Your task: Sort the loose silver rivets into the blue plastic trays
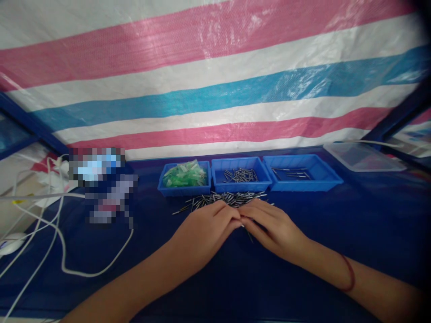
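My left hand [212, 226] and my right hand [278, 226] meet at the fingertips over the blue table. Both are closed in a pinch, and the fingers mostly hide what is between them. A small pale tip shows at the left fingertips, and a thin dark rod [250, 236] slants down below the right fingers. Just behind the hands lies a loose pile of thin black and silver metal rods [218, 197], partly covered by the fingers. Beyond it, a blue bin [240, 185] holds shorter silver rods [240, 175].
The left blue bin [185, 191] contains green and clear plastic pieces [186, 174]; the right blue bin [306, 185] has several thin rods. A clear plastic lid [363, 157] lies at back right. White cables [84, 273] and blurred-out items occupy the left. A striped sheet [202, 103] hangs behind.
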The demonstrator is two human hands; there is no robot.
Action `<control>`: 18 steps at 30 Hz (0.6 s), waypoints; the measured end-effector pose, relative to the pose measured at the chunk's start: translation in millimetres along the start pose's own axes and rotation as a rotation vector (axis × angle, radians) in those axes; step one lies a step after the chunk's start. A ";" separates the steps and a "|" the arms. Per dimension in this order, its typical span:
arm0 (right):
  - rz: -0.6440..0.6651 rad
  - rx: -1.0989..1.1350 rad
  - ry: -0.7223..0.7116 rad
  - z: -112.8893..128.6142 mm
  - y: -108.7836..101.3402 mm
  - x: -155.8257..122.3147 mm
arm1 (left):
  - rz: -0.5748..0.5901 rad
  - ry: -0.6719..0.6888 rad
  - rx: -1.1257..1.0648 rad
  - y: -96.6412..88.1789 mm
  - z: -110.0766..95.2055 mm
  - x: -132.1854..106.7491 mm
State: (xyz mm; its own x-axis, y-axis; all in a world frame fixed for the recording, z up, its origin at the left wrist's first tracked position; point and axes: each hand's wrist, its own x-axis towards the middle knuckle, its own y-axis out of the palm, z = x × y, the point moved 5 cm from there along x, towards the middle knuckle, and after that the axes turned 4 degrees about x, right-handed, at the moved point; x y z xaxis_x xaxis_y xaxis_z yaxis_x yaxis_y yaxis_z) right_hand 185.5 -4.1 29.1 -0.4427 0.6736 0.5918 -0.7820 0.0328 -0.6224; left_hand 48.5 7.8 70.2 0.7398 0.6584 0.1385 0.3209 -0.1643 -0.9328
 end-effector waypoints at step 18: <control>-0.018 0.490 0.531 -28.5 4.7 -3.7 | -0.277 -0.398 -0.981 48.3 36.9 10.2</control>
State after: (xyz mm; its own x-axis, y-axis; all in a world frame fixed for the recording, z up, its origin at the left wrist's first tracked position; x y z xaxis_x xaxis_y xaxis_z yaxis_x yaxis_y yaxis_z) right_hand 195.9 14.6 9.5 -0.2520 0.9481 0.1940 -0.9492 -0.2032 -0.2402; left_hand 49.8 33.7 14.4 0.3817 0.9240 0.0209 0.9089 -0.3712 -0.1901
